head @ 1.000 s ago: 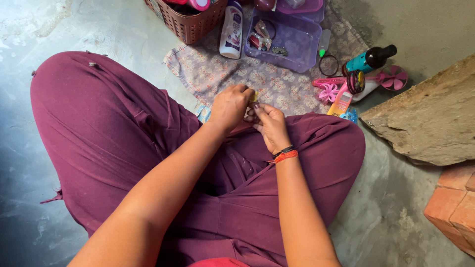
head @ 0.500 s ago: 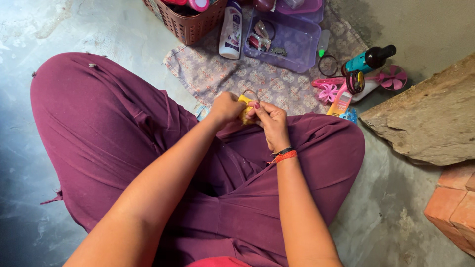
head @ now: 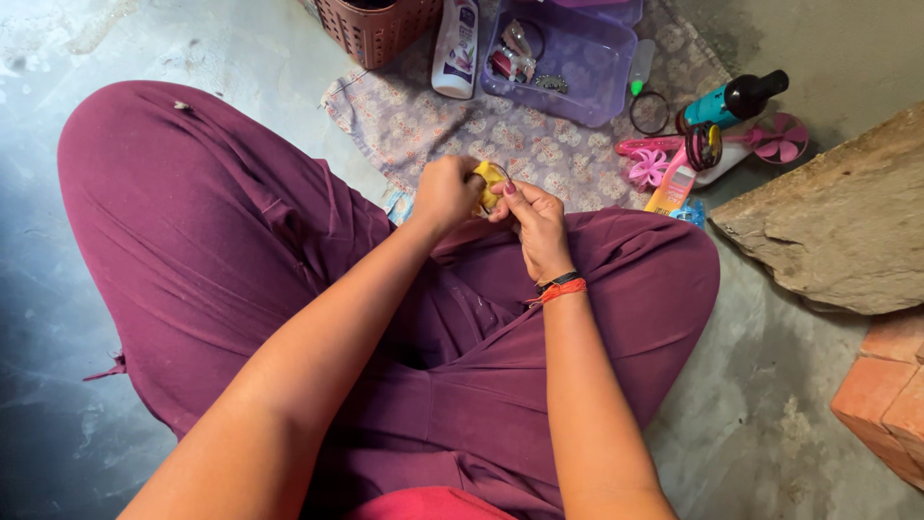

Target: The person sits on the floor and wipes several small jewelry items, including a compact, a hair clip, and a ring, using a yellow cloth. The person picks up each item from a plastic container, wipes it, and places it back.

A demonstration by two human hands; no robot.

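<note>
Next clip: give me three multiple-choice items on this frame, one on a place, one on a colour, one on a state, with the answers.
1. Where does the white bottle lie?
A. on the patterned cloth
B. on the stone slab
C. in the person's lap

2. What colour is the small item between the hands?
A. blue
B. yellow
C. white

3. How is the purple box?
A. lidded
B. upside down
C. open, with trinkets inside

Answers: 1 A, it rests on the cloth beside the box. 2 B, yellow shows between left hand and right hand. 3 C, its contents are visible.
</note>
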